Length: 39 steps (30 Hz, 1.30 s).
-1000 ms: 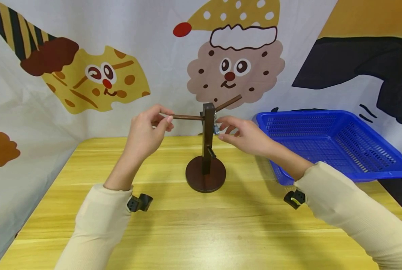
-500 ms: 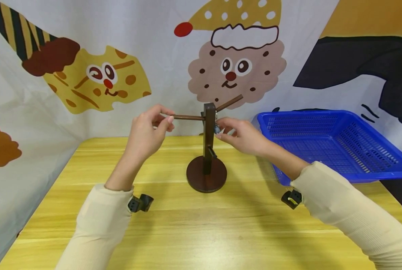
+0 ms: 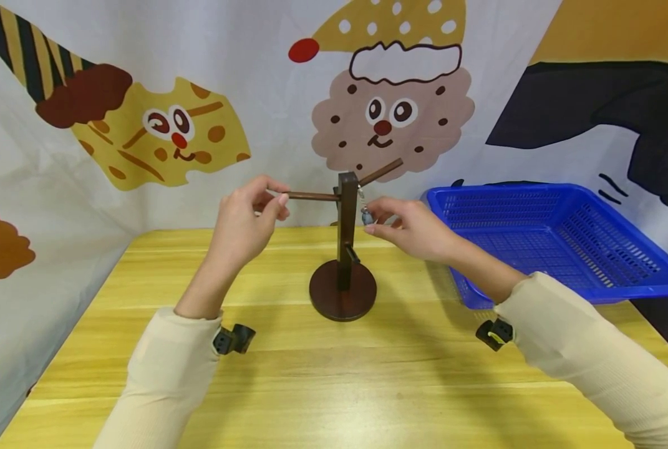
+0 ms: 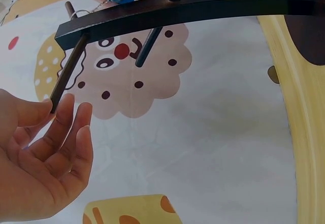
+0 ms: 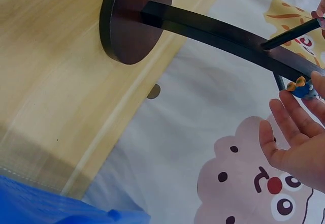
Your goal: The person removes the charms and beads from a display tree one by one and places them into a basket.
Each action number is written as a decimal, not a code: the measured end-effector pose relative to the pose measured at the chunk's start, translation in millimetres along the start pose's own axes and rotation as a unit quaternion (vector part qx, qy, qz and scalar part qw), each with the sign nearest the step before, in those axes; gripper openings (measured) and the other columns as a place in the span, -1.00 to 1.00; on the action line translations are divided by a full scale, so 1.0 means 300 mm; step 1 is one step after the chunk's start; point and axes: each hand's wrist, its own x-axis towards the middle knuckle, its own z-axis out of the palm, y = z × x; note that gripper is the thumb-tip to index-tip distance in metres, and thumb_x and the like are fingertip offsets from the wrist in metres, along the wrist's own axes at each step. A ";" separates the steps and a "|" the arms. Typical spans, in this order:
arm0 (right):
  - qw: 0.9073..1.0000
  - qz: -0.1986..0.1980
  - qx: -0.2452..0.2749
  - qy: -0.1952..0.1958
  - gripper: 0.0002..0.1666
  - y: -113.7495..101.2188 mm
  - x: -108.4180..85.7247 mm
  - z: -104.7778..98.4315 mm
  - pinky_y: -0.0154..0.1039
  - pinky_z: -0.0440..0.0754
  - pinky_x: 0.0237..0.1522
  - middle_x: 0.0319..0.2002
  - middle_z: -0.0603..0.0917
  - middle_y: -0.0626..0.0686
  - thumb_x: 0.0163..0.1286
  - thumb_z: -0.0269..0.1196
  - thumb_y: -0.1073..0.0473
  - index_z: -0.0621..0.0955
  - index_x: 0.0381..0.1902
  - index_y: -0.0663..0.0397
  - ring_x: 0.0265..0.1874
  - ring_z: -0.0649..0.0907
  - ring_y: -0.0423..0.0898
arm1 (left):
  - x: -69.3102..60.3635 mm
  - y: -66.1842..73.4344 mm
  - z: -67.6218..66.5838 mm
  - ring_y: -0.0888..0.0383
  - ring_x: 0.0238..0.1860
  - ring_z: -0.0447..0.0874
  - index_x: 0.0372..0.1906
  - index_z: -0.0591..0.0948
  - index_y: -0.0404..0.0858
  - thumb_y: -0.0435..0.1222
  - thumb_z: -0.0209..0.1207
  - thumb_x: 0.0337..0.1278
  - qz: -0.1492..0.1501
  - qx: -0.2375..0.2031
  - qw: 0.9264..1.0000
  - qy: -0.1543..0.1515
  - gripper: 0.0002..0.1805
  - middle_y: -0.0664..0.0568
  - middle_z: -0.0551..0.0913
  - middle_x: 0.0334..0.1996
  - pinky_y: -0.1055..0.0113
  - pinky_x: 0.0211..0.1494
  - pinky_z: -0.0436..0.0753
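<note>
A dark brown wooden rack (image 3: pixel 345 231) with a round base stands upright on the table, pegs sticking out of its post. The thumb and fingers of my left hand (image 3: pixel 249 215) pinch the outer end of its left upper peg (image 3: pixel 311 196). From the right upper peg (image 3: pixel 381 171) hangs a keychain (image 3: pixel 367 216), a small blue figure with orange parts on a silver chain. My right hand (image 3: pixel 409 227) pinches that figure between thumb and fingers. In the left wrist view the metal ring (image 4: pixel 80 14) sits around the peg, close to the post.
A blue plastic basket (image 3: pixel 558 293) stands at the table's right side, just behind the right forearm. A cloth (image 3: pixel 277 112) printed with cartoon figures hangs behind the wooden table (image 3: pixel 289 380). Lower on the post a short peg (image 3: pixel 352 254) juts forward.
My right hand and the figure have shifted slightly right, away from the post, and the chain now slants out from the peg. My left hand stays at the left peg's end.
</note>
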 end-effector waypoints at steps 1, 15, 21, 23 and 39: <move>1.000 0.001 -0.003 0.000 -0.66 0.000 -0.002 -0.003 -0.10 0.51 -0.16 -0.20 0.62 0.11 0.30 0.19 0.19 0.54 0.00 0.23 -0.19 0.57 -0.04 | 0.000 0.000 0.001 0.07 -0.42 0.60 -0.17 0.57 -0.29 -0.32 0.03 0.28 0.000 0.001 1.000 0.001 -0.84 -0.12 0.64 -0.50 0.25 -0.52 0.36; 1.000 -0.001 -0.025 0.001 -0.65 0.010 -0.024 -0.036 -0.11 0.52 -0.17 -0.24 0.64 0.08 0.31 0.18 0.16 0.54 0.01 0.19 -0.20 0.58 -0.06 | 0.000 -0.003 0.005 0.08 -0.44 0.59 -0.17 0.57 -0.29 -0.32 0.02 0.28 0.004 0.002 1.000 0.002 -0.84 -0.09 0.63 -0.52 0.27 -0.55 0.34; 1.000 -0.002 -0.026 0.005 -0.67 0.013 -0.025 -0.043 -0.08 0.51 -0.16 -0.25 0.64 0.08 0.30 0.19 0.17 0.55 -0.02 0.20 -0.21 0.58 -0.05 | -0.001 -0.004 0.004 0.08 -0.46 0.58 -0.17 0.57 -0.28 -0.31 0.02 0.28 0.002 0.005 1.000 0.001 -0.83 -0.09 0.64 -0.52 0.28 -0.58 0.32; 1.000 -0.003 -0.026 0.009 -0.68 0.014 -0.025 -0.046 -0.07 0.51 -0.16 -0.26 0.64 0.08 0.29 0.20 0.18 0.55 -0.03 0.20 -0.21 0.58 -0.05 | -0.001 -0.003 0.003 0.09 -0.46 0.58 -0.16 0.57 -0.27 -0.31 0.01 0.29 -0.001 0.006 1.000 0.000 -0.83 -0.09 0.64 -0.51 0.28 -0.58 0.32; 0.999 -0.001 -0.033 0.011 -0.68 0.022 -0.035 -0.072 -0.06 0.50 -0.15 -0.26 0.65 0.09 0.30 0.19 0.17 0.56 -0.04 0.21 -0.21 0.59 -0.04 | -0.002 0.002 0.002 0.09 -0.48 0.56 -0.16 0.56 -0.27 -0.31 0.01 0.29 -0.006 0.005 1.000 -0.002 -0.83 -0.07 0.63 -0.52 0.28 -0.58 0.32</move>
